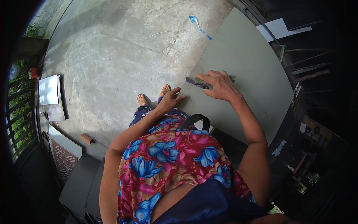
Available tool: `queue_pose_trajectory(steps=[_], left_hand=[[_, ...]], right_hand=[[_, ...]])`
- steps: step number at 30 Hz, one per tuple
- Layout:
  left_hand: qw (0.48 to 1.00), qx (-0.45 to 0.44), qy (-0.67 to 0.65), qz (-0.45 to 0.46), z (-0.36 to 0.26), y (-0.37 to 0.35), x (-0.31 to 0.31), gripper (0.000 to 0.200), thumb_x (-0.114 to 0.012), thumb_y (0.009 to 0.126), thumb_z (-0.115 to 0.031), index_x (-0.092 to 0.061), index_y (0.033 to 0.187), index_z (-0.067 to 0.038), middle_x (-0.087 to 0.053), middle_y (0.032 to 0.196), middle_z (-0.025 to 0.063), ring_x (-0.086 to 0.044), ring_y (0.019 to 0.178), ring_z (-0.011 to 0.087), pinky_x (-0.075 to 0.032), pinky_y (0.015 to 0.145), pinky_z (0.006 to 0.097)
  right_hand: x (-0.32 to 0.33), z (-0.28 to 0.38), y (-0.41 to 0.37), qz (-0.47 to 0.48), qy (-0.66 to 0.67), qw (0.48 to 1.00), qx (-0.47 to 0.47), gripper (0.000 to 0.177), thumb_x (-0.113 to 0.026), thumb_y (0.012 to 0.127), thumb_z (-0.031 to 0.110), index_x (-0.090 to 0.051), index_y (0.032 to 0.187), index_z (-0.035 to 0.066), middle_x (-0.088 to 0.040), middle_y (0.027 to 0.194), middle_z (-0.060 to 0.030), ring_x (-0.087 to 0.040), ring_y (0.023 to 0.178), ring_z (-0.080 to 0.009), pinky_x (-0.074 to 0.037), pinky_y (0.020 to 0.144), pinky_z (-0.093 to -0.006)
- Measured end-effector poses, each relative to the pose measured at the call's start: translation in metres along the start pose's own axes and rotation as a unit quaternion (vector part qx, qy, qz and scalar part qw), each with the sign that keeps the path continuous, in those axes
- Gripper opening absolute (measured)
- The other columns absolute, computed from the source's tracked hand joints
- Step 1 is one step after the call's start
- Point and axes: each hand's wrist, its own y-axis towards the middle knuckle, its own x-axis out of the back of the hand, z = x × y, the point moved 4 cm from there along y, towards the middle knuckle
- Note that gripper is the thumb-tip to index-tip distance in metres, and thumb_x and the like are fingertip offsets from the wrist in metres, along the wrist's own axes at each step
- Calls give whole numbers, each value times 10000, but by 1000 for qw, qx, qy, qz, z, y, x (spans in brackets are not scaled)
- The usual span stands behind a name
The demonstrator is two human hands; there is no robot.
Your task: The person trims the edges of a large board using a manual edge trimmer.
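A large grey-green board [242,48] lies flat in front of me. My right hand [220,86] is over its near left part, with fingers curled down on a small metal tool [190,80]. The tool has a dark flat plate at its left end, and a green part shows behind my fingers; my hand hides its middle. At the left edge of the board is my left hand [173,100], its thumb and forefinger apart at the edge. A thin dark line crosses the board beside those fingertips.
On the concrete floor [112,48] lie a blue-and-white strip [194,19] and a small brown block [86,139]. White panels [49,90] and a carved panel [65,158] stand at the left. Sticks and metal lengths [313,74] lie beyond the board's right side.
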Motion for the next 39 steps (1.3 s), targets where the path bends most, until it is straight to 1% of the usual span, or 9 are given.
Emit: queue_pose_trajectory(steps=[5, 8, 11, 16, 22, 25, 32, 35, 39], left_hand=[[999, -40, 23, 8, 10, 11, 2, 248, -543, 923, -237, -578, 901, 8, -543, 700, -4, -454, 669, 63, -386, 607, 241], [995, -76, 60, 0, 2, 6, -1, 252, -545, 922, -237, -581, 869, 7, -545, 697, -5, -462, 672, 59, -386, 607, 240], [1000, -15, 16, 11, -7, -2, -5, 243, -552, 917, -229, -580, 868, 7, -547, 694, -3, -464, 669, 58, -390, 607, 241], [998, -31, 46, -2, -16, -9, -7, 220, -565, 909, -212, -587, 876, 4, -562, 707, 0, -473, 669, 56, -397, 612, 241], [1000, -4, 30, 0, -15, -12, -8, 210, -569, 906, -199, -591, 887, 9, -571, 714, 3, -475, 667, 62, -400, 617, 240], [1000, -1, 16, -4, -13, -15, -10, 206, -568, 906, -189, -585, 881, 15, -551, 703, -3, -459, 667, 59, -390, 611, 242], [999, 28, -9, -15, 4, -13, -13, 255, -583, 901, -178, -482, 706, -49, -405, 652, -76, -345, 627, 29, -309, 547, 219], [999, 39, -4, -20, 3, -12, -19, 264, -584, 900, -177, -475, 694, -54, -398, 651, -79, -340, 623, 30, -309, 545, 224], [997, 70, -1, -31, 2, -10, -18, 188, -584, 897, -173, -566, 779, -28, -484, 689, -66, -409, 656, 28, -362, 585, 218]], right_hand=[[-7, 4, 0, -10, -6, 1000, 12, 570, -691, 675, 184, -556, 1229, 184, -559, 925, -59, -550, 913, -198, -361, 825, -355], [6, 4, -2, -22, -18, 1000, -1, 573, -702, 672, 170, -557, 1226, 183, -558, 920, -56, -554, 895, -199, -367, 810, -353], [20, -10, -1, -40, -34, 998, -26, 558, -694, 674, 175, -557, 1215, 178, -558, 911, -63, -557, 882, -212, -368, 803, -360], [42, -43, 12, -64, -39, 994, -78, 528, -668, 676, 206, -567, 1192, 164, -568, 893, -83, -556, 894, -238, -362, 805, -376], [46, -46, 19, -3, -45, 999, -17, 538, -660, 673, 212, -572, 1202, 180, -568, 879, -78, -559, 897, -238, -359, 815, -379], [58, -67, 33, -29, -84, 996, -22, 581, -656, 659, 205, -559, 1232, 213, -562, 890, -53, -552, 900, -204, -363, 814, -350], [95, -163, 74, -96, -107, 975, -167, 576, -644, 676, 245, -549, 1245, 228, -582, 1048, -93, -544, 1043, -253, -367, 909, -389], [103, -182, 72, -64, -70, 978, -187, 576, -650, 668, 252, -559, 1237, 223, -591, 1071, -126, -546, 1054, -273, -366, 945, -396], [89, -151, 67, 39, -11, 994, -105, 578, -664, 655, 262, -573, 1224, 223, -601, 1047, -151, -553, 1044, -290, -363, 965, -396]])
